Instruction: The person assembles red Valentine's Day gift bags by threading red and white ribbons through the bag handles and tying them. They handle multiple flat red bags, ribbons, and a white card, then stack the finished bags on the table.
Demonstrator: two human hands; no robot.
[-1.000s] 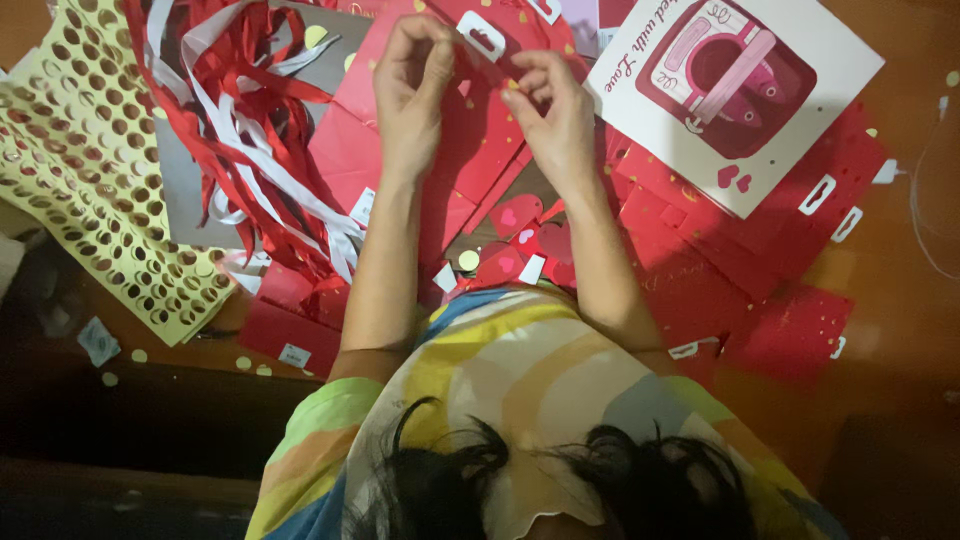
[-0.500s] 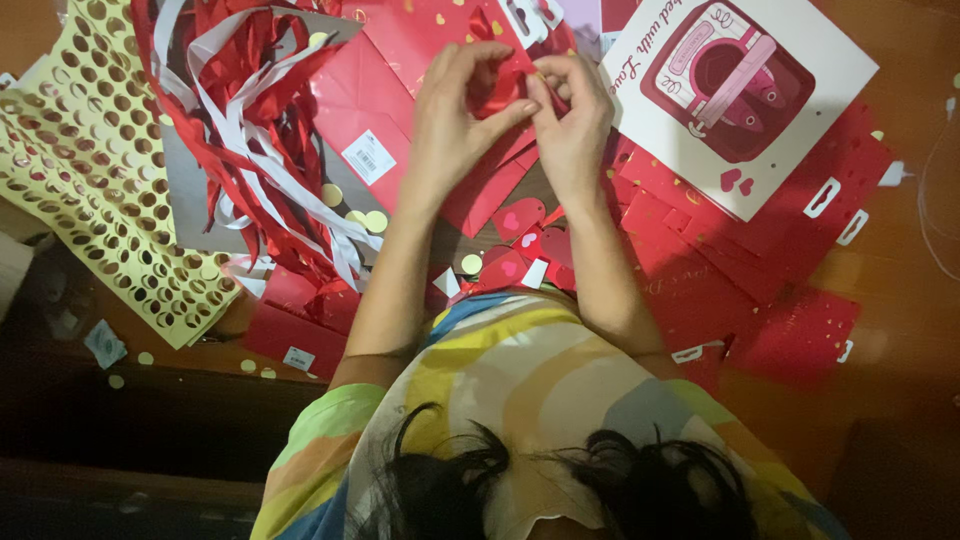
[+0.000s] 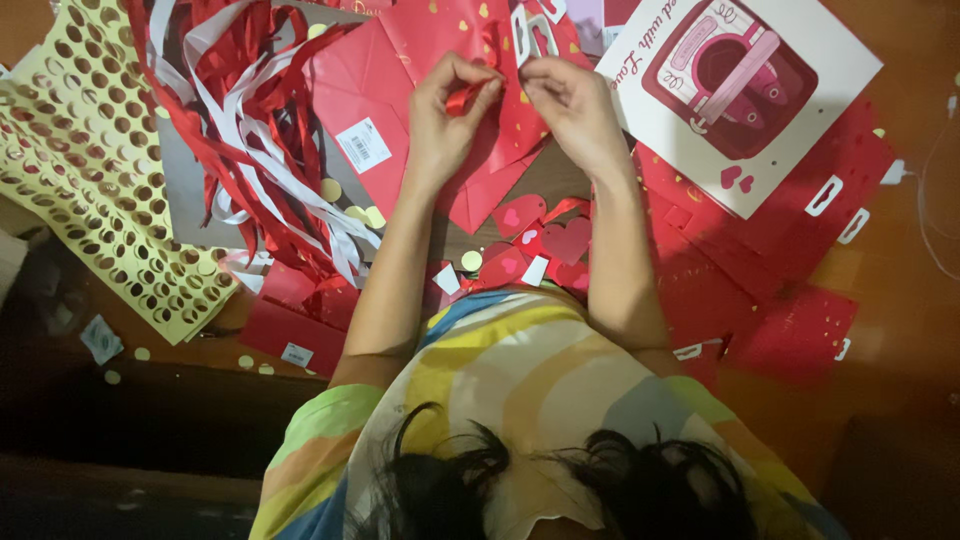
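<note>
1. Left hand (image 3: 445,120) pinches a red ribbon (image 3: 462,97); right hand (image 3: 572,105) pinches the red bag (image 3: 440,110) edge beside it.
2. Keep both pinches close, ribbon taut over the bag.

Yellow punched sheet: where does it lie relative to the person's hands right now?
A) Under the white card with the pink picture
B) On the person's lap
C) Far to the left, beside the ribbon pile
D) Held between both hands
C: the yellow punched sheet lies at the left edge beside the red and white ribbons, well away from the left hand and right hand.
</note>
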